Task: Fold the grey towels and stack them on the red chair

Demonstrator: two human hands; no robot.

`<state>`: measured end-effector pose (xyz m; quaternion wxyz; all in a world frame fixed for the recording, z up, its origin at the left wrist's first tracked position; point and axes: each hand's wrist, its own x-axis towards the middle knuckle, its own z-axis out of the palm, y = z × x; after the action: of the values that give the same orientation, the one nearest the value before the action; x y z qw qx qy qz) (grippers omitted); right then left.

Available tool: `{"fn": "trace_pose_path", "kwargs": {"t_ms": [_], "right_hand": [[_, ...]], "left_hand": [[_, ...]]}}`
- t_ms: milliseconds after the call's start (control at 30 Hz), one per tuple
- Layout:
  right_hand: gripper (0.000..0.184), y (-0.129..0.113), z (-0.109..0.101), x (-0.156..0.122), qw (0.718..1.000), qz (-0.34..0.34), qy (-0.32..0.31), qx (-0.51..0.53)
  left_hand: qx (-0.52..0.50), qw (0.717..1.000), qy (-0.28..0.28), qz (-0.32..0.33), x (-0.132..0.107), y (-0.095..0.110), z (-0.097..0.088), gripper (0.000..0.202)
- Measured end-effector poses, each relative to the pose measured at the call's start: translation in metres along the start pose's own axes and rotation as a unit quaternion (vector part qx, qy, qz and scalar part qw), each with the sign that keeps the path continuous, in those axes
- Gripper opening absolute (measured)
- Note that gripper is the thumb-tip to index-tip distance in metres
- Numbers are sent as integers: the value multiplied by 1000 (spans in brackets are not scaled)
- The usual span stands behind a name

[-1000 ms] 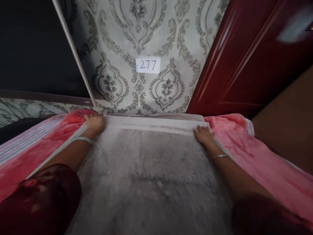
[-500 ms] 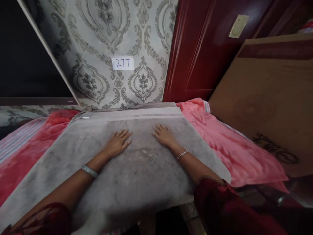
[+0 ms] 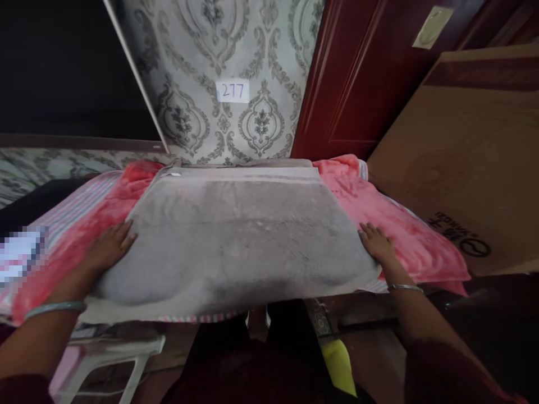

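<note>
A grey plush towel [image 3: 236, 235] lies spread flat, with a paler band along its far end. Under it is a pink fleece blanket [image 3: 421, 247] that shows on both sides. My left hand [image 3: 110, 247] rests at the towel's left edge, partly over the blanket, its fingers stretched out. At the opposite edge my right hand [image 3: 377, 244] lies with fingers extended, touching the border between towel and blanket. Neither hand grips anything. A bracelet circles each wrist.
A large cardboard box [image 3: 471, 163] leans at the right beside a dark red door [image 3: 353, 73]. A dark screen [image 3: 71, 73] stands at the left. Below the near edge are a white stool [image 3: 118, 353] and something yellow [image 3: 340, 365].
Both hands have moved apart, from the middle of the towel out to its left and right edges, and nearer to me. The towel's surface looks smoother. The view has shifted.
</note>
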<state>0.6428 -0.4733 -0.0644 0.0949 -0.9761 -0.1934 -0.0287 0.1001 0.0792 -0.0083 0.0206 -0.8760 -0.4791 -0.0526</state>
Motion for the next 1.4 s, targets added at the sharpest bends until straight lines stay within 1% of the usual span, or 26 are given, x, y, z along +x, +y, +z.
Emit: {"fn": "trace_pose_path", "kwargs": {"t_ms": [100,133,200,233,267,300,333,400,467,500,533,567,600,633,700,767,867,933,1000,1067,1167,1300,1400], "right_hand": [[60,3,0,-19,999,7,18,29],[60,3,-1,-26,999,11,20,36],[60,-3,-5,-40,999,31,17,40],[60,-10,-7,-48,998,40,19,36],[61,-22,-9,-57,998,41,26,29],[62,-37,-10,-67,999,27,37,22],[62,-57,-10,-78,999,-5,50,16],[59,-103,-6,-103,990,-119,66,20],[55,-149,2,-130,970,-237,45,34],[55,-167,6,-142,962,-269,34,35],[54,-180,10,-152,956,-288,31,35],[55,-188,13,-159,953,-299,32,37],[55,-190,15,-163,953,-299,38,38],[55,-188,16,-165,954,-294,48,40],[55,-169,16,-162,960,-269,69,41],[57,-141,15,-156,969,-226,97,40],[61,-93,18,-151,977,-151,145,50],[63,-64,23,-152,977,-102,173,68],[65,-40,32,-154,974,-63,191,99],[70,-22,41,-156,966,-37,203,155],[82,-4,54,-158,941,11,201,271],[93,6,69,-158,889,97,159,419],[92,11,79,-157,860,144,153,465]], "left_hand": [[-21,998,-55,-13,-25,-1,-8,63],[-25,998,-58,-17,-34,0,-11,63],[-16,998,-45,-30,-53,7,-18,62],[-6,999,-27,-34,-62,15,-20,61],[4,1000,-4,-30,-71,25,-22,60],[12,1000,19,-13,-80,39,-22,57],[10,999,36,21,-89,56,-21,55],[-22,993,35,107,-106,96,-15,54],[-46,978,20,200,-121,135,-5,54],[-53,971,10,234,-128,151,0,55],[-55,968,14,244,-133,163,5,55],[-56,967,19,246,-138,170,9,56],[-56,969,29,237,-141,171,12,56],[-54,973,42,220,-143,168,14,57],[-50,981,66,175,-145,148,16,57],[-50,987,91,123,-146,118,15,57],[-66,988,127,60,-150,73,15,57],[-83,985,148,30,-154,51,15,58],[-103,981,167,3,-159,36,17,62],[-133,973,187,-25,-165,26,18,67],[-181,956,220,-78,-173,20,22,67],[-208,931,261,-148,-185,17,29,59],[-224,919,265,-186,-192,16,33,58]]}}
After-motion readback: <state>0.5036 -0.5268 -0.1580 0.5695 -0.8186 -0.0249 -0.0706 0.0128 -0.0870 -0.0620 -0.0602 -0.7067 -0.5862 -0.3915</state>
